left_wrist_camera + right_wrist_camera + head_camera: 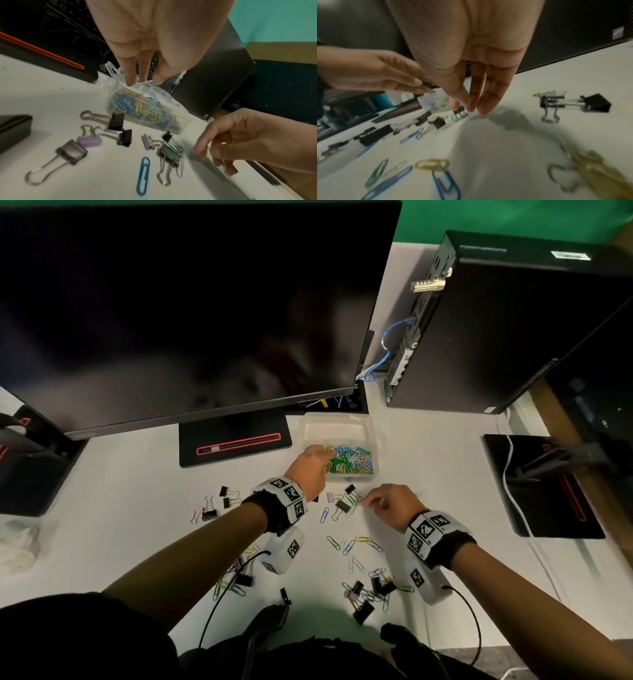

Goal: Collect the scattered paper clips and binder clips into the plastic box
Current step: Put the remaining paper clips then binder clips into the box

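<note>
A clear plastic box [337, 422] stands in front of the monitor, half full of coloured paper clips [349, 460]. My left hand [320, 451] hovers over the box's left rim [154, 92] with fingers [132, 82] straight and nothing plainly between them. My right hand [368, 501] reaches down just right of a small cluster of binder clips [342, 505], its fingertips [471, 108] close together just above the table. A blue paper clip [143, 175] lies near that cluster. More binder clips [219, 505] and paper clips [356, 544] lie scattered on the white table.
A large dark monitor [188, 302] and its stand base [236, 443] stand behind the box, with a black computer tower [496, 320] to the right. Another black base [541, 484] is at the right edge and crumpled white material [17, 542] at the left. Further clips [370, 590] lie near the table's front edge.
</note>
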`<state>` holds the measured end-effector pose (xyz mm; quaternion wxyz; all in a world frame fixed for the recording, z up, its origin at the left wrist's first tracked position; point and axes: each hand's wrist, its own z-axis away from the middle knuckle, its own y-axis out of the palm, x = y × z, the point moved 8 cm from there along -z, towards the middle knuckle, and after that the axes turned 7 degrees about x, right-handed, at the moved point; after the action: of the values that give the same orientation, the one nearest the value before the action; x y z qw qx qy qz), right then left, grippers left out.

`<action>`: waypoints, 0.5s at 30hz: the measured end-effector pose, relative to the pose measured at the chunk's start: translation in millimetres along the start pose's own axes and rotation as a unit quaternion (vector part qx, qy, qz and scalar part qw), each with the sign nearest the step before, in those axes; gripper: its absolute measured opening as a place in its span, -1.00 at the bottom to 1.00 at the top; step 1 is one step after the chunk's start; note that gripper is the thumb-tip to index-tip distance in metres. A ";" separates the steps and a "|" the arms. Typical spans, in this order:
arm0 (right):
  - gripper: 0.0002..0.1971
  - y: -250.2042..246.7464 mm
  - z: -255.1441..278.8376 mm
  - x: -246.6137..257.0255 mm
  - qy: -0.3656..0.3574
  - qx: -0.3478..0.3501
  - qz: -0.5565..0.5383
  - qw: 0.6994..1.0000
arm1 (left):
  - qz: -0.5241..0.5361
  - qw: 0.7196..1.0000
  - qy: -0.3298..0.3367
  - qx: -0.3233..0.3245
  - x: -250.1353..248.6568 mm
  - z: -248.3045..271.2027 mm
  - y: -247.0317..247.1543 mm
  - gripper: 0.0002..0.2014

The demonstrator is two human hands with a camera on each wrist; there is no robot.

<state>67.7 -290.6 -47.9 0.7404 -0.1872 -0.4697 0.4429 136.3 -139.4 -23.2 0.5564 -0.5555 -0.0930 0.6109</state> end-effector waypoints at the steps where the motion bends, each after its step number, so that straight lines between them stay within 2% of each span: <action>1: -0.65 6.9 -0.8 0.5 -0.004 0.014 0.013 1.000 | -0.006 1.000 0.018 -0.011 -3.1 2.2 1.6 -0.48; 4: -0.58 20.0 -4.8 6.5 -0.015 0.030 0.040 0.999 | -0.024 0.998 0.063 -0.005 -10.4 12.8 9.9 -0.58; 7: -0.56 25.9 -6.7 9.9 -0.016 0.028 0.035 0.999 | -0.055 0.993 0.072 0.080 -8.6 23.9 31.7 -0.70; 10: -0.58 27.2 -5.3 9.4 -0.024 0.019 0.042 0.999 | -0.120 0.982 0.051 0.140 2.3 30.5 48.8 -0.66; 15: -0.63 31.7 10.1 2.7 -0.043 0.037 0.051 0.997 | -0.170 0.970 0.054 0.162 13.0 40.2 59.6 -0.53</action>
<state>44.2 -272.7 -63.5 0.7020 -0.1641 -0.4744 0.5051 73.6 -130.6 -59.7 0.7393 -0.4660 -0.0554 0.4830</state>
